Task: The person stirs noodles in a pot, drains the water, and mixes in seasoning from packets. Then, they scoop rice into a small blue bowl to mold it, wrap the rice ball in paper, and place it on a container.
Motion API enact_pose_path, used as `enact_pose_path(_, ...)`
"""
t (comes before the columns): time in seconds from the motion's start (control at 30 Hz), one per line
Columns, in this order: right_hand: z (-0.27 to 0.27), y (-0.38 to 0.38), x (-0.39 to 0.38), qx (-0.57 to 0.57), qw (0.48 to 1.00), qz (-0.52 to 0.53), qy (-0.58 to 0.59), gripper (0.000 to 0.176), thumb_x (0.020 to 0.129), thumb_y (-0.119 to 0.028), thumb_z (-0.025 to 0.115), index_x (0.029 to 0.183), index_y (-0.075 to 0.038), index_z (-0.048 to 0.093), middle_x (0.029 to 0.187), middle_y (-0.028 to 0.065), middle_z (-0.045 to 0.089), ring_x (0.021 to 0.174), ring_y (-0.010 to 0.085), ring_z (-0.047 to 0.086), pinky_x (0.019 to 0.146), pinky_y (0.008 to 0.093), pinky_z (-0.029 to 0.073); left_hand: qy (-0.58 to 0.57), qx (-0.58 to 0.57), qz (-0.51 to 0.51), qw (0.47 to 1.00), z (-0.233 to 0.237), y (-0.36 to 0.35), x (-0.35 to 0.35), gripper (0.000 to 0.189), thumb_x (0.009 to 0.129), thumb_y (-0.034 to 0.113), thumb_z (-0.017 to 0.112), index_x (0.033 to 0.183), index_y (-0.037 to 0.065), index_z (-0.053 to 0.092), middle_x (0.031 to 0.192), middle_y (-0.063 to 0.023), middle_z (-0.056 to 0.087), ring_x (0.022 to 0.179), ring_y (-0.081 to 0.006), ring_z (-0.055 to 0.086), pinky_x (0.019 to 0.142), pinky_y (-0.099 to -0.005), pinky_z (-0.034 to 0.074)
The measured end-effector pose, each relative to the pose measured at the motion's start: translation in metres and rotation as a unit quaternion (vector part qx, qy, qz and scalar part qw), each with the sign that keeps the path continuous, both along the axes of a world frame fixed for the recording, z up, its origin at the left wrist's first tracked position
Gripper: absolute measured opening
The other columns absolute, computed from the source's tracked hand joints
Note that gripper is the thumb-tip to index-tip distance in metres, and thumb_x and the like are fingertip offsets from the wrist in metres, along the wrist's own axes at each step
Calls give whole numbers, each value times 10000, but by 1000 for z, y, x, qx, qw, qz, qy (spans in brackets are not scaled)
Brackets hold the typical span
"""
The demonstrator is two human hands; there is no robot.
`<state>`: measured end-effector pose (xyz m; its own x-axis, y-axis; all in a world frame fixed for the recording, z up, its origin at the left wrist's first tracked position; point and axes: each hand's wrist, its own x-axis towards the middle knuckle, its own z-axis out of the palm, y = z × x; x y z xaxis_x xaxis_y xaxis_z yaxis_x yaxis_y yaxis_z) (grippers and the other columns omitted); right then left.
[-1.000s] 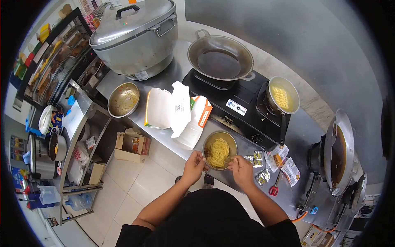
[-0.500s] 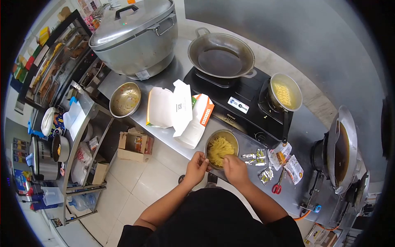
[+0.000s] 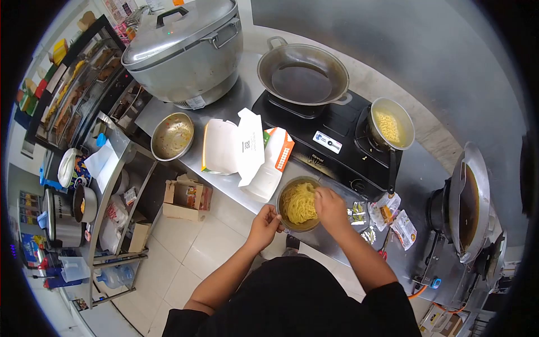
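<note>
A round metal bowl (image 3: 306, 227) sits at the counter's front edge with yellow noodles (image 3: 299, 203) in it. My left hand (image 3: 264, 227) pinches the bowl's left rim between thumb and fingers. Over the bowl's right side my right hand (image 3: 332, 209) is closed in a fist, close against the noodles; whatever it grips is hidden. Opened takeaway boxes (image 3: 251, 147) lie just beyond the bowl. To the right are torn silver sachets (image 3: 357, 213), opened food packets (image 3: 403, 229) and red-handled scissors (image 3: 383, 254), partly covered by my right forearm.
A black two-burner stove (image 3: 320, 147) carries a wide pan (image 3: 303, 76) of dark liquid and a saucepan (image 3: 391, 124) of noodles. A wok (image 3: 467, 202) stands right. A used bowl (image 3: 172, 136) and a large rice cooker (image 3: 185, 56) are left; a cardboard box (image 3: 185, 212) is below.
My right hand has moved up and right, from the bowl's near side to its right rim. The noodles have shifted into a rounder heap. My left hand keeps its hold.
</note>
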<state>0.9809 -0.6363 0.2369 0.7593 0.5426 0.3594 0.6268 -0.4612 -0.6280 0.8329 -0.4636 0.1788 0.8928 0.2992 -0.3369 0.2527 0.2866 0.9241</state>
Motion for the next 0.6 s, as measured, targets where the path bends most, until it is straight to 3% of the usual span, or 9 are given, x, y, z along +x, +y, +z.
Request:
enact_pose_path(0.1, 8, -24, -23, -112, 990, 77, 29, 122, 952, -80, 602, 1040, -8, 644, 901, 191, 684, 815, 407, 671, 722, 472, 547, 1, -2, 17, 1000, -4, 1, 1, 76, 1034, 49, 535, 1082, 47, 475, 826, -28, 577, 680, -104, 617, 616, -262, 520)
enact_pose_path(0.2, 26, -9, -25, -20, 984, 141, 103, 122, 954, -64, 592, 1046, -4, 645, 896, 195, 683, 811, 392, 682, 718, 440, 556, 1, -3, -3, 1000, -5, -1, -2, 82, 1033, 47, 534, 1090, 43, 475, 820, -27, 571, 673, -105, 611, 610, -262, 514)
enact_pose_path(0.3, 6, -4, 11, -5, 993, 118, 25, 161, 960, -119, 611, 1081, -29, 667, 981, 182, 702, 860, 386, 690, 768, 441, 562, 3, 19, -34, 999, 1, 6, 0, 77, 1030, 39, 530, 1076, 41, 468, 828, -32, 568, 672, -108, 612, 605, -262, 510)
enact_pose_path(0.4, -16, -34, 39, -8, 991, 39, 126, 165, 971, -122, 608, 1092, -27, 667, 971, 179, 699, 894, 364, 695, 778, 424, 561, 6, 4, -1, 1000, -2, 10, 0, 79, 1028, 34, 528, 1066, 42, 460, 826, -37, 564, 669, -112, 613, 601, -263, 511)
enact_pose_path(0.5, 4, -59, 10, -49, 969, 27, 241, 168, 992, -134, 599, 1091, -13, 660, 952, 174, 702, 868, 318, 714, 777, 401, 566, 20, -28, 53, 998, -6, 7, 1, 79, 1029, 32, 526, 1058, 45, 453, 827, -41, 563, 670, -117, 616, 598, -268, 511)
enact_pose_path(0.6, 31, -65, -24, -50, 990, 113, 67, 177, 1011, -124, 573, 1088, 18, 648, 927, 174, 700, 798, 278, 731, 748, 373, 575, 15, -42, 42, 998, -10, 6, -3, 78, 1031, 31, 522, 1058, 49, 451, 825, -39, 563, 670, -119, 617, 601, -268, 512)
